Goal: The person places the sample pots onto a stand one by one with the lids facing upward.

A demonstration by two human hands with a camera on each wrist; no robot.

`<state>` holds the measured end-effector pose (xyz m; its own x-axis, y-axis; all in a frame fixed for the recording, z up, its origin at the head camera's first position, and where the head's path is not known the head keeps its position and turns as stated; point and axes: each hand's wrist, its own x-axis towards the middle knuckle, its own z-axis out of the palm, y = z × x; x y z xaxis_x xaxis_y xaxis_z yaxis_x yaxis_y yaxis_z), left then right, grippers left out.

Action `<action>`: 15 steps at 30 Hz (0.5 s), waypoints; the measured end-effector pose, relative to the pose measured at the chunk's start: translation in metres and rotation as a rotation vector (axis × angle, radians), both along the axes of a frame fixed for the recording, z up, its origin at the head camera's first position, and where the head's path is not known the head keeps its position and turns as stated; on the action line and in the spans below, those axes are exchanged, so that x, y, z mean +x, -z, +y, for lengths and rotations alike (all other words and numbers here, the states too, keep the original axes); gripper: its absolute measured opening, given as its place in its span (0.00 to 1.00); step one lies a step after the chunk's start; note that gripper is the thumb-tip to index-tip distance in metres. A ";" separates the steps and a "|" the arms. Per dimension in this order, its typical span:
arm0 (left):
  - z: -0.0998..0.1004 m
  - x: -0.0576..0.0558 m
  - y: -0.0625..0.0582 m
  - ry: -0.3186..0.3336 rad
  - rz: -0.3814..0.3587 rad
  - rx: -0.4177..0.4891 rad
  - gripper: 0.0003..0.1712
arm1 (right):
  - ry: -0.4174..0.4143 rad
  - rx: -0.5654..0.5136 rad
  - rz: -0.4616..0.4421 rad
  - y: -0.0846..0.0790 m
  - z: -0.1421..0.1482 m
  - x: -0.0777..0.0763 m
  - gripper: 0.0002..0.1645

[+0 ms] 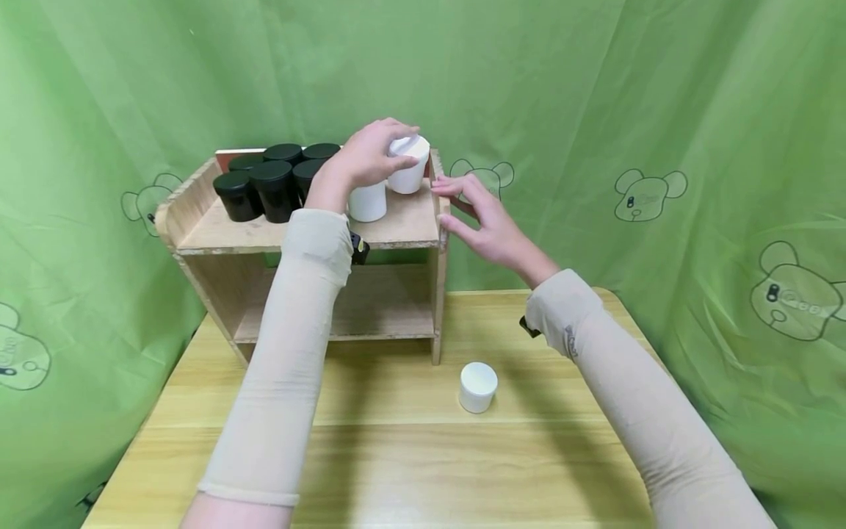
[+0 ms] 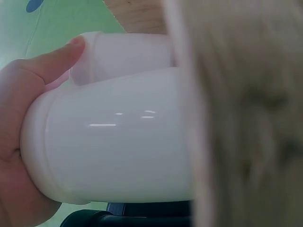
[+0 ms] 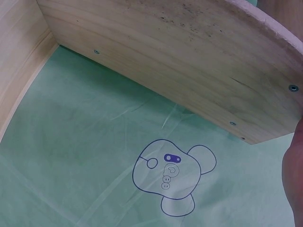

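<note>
My left hand grips a white lidded jar by its lid, at the right end of the wooden shelf's top board. In the left wrist view, the thumb presses on the rim of this jar. Just in front of it, under the palm, stands another white jar, partly covered by the hand. My right hand touches the shelf's right side panel with extended fingers and thumb, holding nothing. In the right wrist view, only a blurred bit of that hand shows beside the side panel.
Several black lidded jars stand together on the left part of the top board. A small white jar sits on the wooden table, right of the shelf's front. Green cloth hangs behind and at both sides.
</note>
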<state>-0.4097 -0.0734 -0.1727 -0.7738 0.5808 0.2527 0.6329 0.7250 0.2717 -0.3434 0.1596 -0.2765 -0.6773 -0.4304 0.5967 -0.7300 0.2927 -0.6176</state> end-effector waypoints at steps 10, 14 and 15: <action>0.003 -0.001 0.002 -0.005 -0.095 -0.010 0.37 | 0.007 -0.004 -0.025 -0.006 -0.004 0.014 0.24; 0.002 -0.001 0.002 -0.027 -0.107 -0.025 0.36 | 0.006 0.005 -0.034 -0.016 -0.007 0.028 0.24; 0.003 -0.001 0.001 -0.034 -0.105 -0.031 0.36 | 0.005 0.005 -0.033 -0.018 -0.008 0.031 0.24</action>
